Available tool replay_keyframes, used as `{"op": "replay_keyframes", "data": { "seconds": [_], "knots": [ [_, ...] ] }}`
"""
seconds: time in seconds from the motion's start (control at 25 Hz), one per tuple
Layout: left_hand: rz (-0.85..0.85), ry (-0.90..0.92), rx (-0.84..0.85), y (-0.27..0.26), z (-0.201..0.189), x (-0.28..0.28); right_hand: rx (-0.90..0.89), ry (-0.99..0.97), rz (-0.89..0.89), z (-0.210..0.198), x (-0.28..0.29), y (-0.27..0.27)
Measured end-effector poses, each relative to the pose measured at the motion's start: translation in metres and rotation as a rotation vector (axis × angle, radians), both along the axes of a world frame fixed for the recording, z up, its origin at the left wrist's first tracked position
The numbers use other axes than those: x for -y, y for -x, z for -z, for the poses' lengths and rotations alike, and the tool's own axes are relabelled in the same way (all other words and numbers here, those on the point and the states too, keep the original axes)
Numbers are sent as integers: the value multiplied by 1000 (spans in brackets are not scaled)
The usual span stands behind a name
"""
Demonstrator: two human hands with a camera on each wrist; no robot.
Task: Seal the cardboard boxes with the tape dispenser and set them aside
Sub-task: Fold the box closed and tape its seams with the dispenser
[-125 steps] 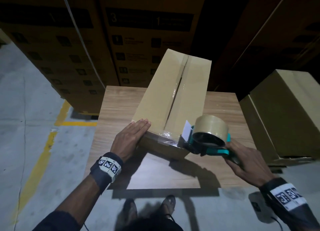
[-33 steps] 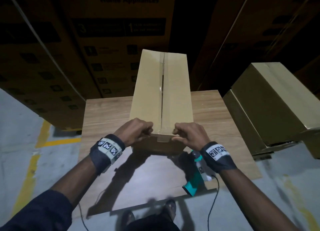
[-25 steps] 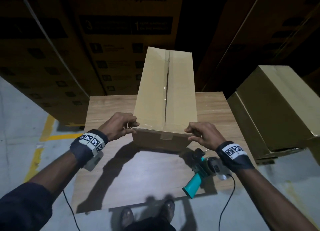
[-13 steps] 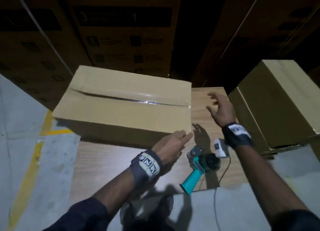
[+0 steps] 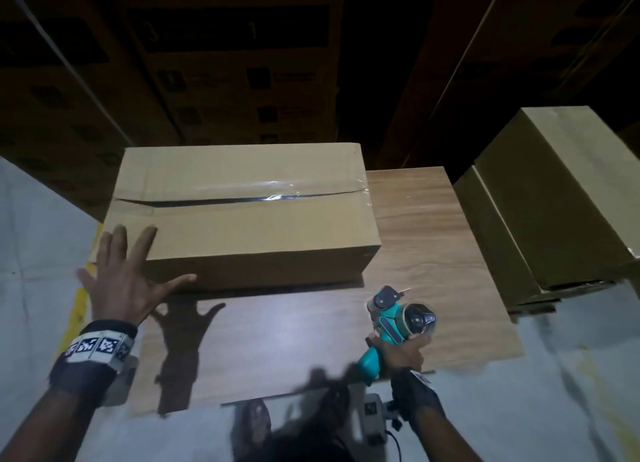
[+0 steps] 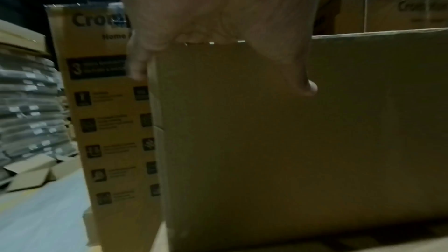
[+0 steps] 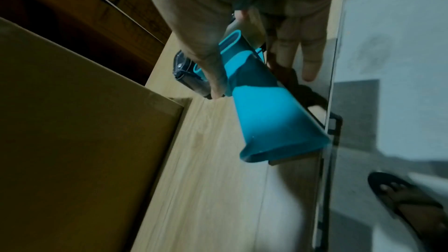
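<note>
- Cardboard box (image 5: 242, 219) lies lengthwise across the tabletop (image 5: 433, 253), its left end overhanging the tabletop edge.
- Top seam: clear tape shows as a glossy strip along the right and middle stretch. Toward the left end the flaps gape in a dark slit; whether tape reaches that end cannot be told.
- Left hand (image 5: 121, 281): fingers (image 5: 117, 239) spread and straight, set at the box's near left corner. The left wrist view shows the palm against the upper edge and the thumb down the side face. It grips nothing.
- Right hand (image 5: 401, 354): wrapped around the tape dispenser (image 5: 394, 319) just above its teal handle, near the tabletop's front edge, apart from the box. In the right wrist view the thumb lies along one side and the other fingers reach round the far side.
- Dispenser head points away from the person, toward the box; whether the tool is lifted off the tabletop cannot be told.
- 2 more boxes (image 5: 554, 201) sit stacked off to the right, beside the tabletop; their seams are not visible from here.
- Judgement on progress: 1 seam strip down, sealing incomplete. Left to do: probably close the gaping left end, then set this box aside.
</note>
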State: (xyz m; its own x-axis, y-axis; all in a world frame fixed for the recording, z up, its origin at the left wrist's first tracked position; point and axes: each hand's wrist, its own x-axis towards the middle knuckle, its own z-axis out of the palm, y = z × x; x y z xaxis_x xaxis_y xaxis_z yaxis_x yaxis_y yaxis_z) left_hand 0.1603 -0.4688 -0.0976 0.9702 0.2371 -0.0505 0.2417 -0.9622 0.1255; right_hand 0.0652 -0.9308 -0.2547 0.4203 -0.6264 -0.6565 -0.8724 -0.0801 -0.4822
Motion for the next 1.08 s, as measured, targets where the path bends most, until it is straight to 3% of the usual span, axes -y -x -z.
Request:
{"op": "replay_keyframes", "data": {
  "seconds": [0.16,0.28,0.36,0.44,0.52,0.6,0.68,0.76,0.88,0.96,1.08],
  "knots": [
    [14,-10,34,-1,9,48,169,-212,273,43,23,-9],
    [153,-117,-16,13,6,110,325,-434,546,-40,23,-19],
    [352,-96,-26,36,3,158,410,-543,543,-91,30,-22],
    [570,26,-29,61,4,200,598,-439,550,-128,43,-16],
    [692,186,-29,75,-1,220,799,-229,385,-169,43,0],
    [573,580,-18,76,-21,221,876,17,4,-205,35,17],
    [209,1240,-33,65,-43,217,974,278,-368,-226,25,32],
    [-80,1716,-310,48,-66,211,1033,530,-694,-227,5,38],
    [-129,1842,-543,33,-89,202,1043,751,-960,-216,-27,33],
    [-209,1874,-547,31,-91,196,1043,789,-956,-210,-39,25],
    [-459,2039,-545,27,-87,184,1115,766,-923,-207,-56,14]
  ]
}}
